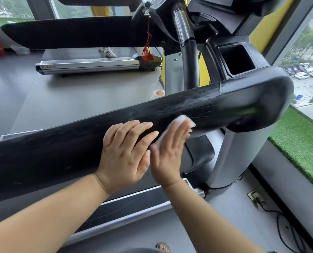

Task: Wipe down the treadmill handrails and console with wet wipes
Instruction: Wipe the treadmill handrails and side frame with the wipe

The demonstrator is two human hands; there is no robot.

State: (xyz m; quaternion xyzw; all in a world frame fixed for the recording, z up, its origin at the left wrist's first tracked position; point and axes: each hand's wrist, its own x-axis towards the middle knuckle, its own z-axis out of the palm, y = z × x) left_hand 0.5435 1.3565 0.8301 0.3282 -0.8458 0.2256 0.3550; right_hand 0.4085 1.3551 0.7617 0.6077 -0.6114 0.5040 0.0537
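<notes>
Handrail point(60, 143) runs lower-left to upper-right beneath both hands. Right hand point(168, 152), nearer its rounded end, presses the wet wipe point(179, 120) with straight fingers. Left hand point(123, 154) rests flat alongside, holding nothing.

I could make out only a red logo point(49, 66) on the far treadmill's silver side rail point(97, 65), too blurred to read.
</notes>
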